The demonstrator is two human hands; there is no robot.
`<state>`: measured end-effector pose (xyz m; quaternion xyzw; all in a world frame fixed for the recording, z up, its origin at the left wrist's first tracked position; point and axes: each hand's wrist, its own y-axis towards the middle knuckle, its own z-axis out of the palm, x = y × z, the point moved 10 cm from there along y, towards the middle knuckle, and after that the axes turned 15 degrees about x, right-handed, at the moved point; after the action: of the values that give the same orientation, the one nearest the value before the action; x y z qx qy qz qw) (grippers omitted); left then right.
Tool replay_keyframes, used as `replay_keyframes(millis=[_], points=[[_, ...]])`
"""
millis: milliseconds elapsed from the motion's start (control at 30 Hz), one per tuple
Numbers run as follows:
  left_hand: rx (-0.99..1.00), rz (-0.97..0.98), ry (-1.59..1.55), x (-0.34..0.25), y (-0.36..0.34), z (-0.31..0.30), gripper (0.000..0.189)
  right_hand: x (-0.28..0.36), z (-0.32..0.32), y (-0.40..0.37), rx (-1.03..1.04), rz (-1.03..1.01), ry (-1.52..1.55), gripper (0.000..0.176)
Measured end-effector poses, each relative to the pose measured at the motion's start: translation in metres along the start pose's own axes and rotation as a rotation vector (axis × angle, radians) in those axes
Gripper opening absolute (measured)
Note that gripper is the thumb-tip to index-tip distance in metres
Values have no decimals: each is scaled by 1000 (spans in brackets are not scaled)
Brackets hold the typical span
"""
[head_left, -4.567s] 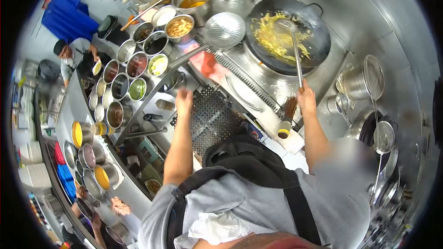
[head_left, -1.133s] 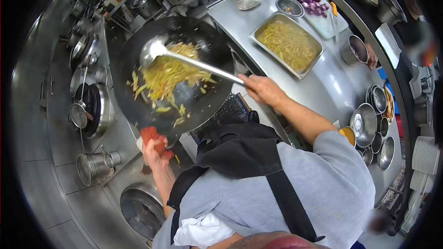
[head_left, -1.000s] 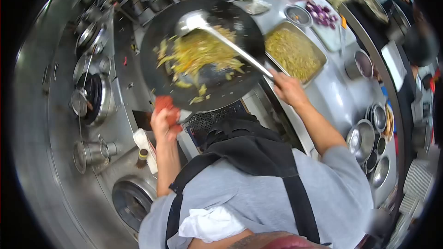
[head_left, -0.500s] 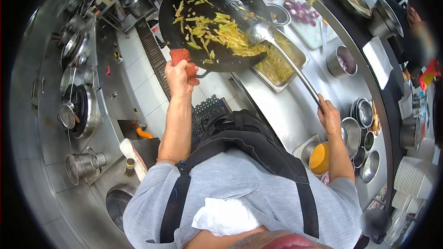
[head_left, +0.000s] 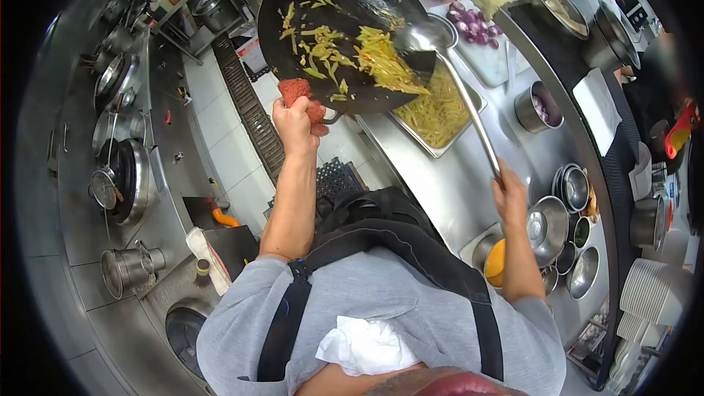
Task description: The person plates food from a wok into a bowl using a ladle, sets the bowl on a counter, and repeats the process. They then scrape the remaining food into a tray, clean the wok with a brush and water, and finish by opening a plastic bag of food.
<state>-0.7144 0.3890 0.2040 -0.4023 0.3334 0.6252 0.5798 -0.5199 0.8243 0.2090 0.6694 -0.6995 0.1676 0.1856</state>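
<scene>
With a folded red cloth point(head_left: 295, 91) between, my left hand point(head_left: 295, 125) is closed on the near handle of a large black wok point(head_left: 293, 0). The wok is tilted toward a rectangular metal tray point(head_left: 438, 151) on the counter. Green-yellow vegetable strips point(head_left: 385, 64) lie in the wok, many heaped at its right side. More strips fill the tray. My right hand point(head_left: 510, 192) grips the end of a long-handled ladle point(head_left: 471, 106). The ladle's bowl is at the wok's right rim, beside the heaped strips.
On the steel counter point(head_left: 455, 198) stand a pot of purple onion point(head_left: 539, 106), a white board point(head_left: 484, 59) with onions and a knife, several bowls point(head_left: 548, 231), and a container of orange liquid point(head_left: 496, 262). Stacked plates point(head_left: 653, 290) are at right. Stoves line the left.
The ladle's bowl has moved slightly right and up, and my right hand slightly left and down. The strips at the wok's right have gathered into a heap nearer the tray.
</scene>
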Motion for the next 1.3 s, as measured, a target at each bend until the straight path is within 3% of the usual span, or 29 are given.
replay_keyframes(millis=[200,467,733,967,1067,1167,1300], points=[[28,9,-64,-10,1,-1,29,45,51,71,47,-72,107,51],[-7,40,-33,-4,36,7,28,-22,-2,-12,95,-18,-200,54],[-30,38,12,-2,32,3,29,-36,-39,-54,31,56,-157,51],[63,-19,-68,-8,14,-7,28,63,43,81,7,-107,281,54],[83,21,-96,-11,11,-8,29,109,61,124,-60,-219,223,54],[120,7,-110,-15,10,-5,30,131,63,127,-60,-284,259,56],[155,4,-125,-15,17,-2,31,86,69,49,178,-199,74,58]])
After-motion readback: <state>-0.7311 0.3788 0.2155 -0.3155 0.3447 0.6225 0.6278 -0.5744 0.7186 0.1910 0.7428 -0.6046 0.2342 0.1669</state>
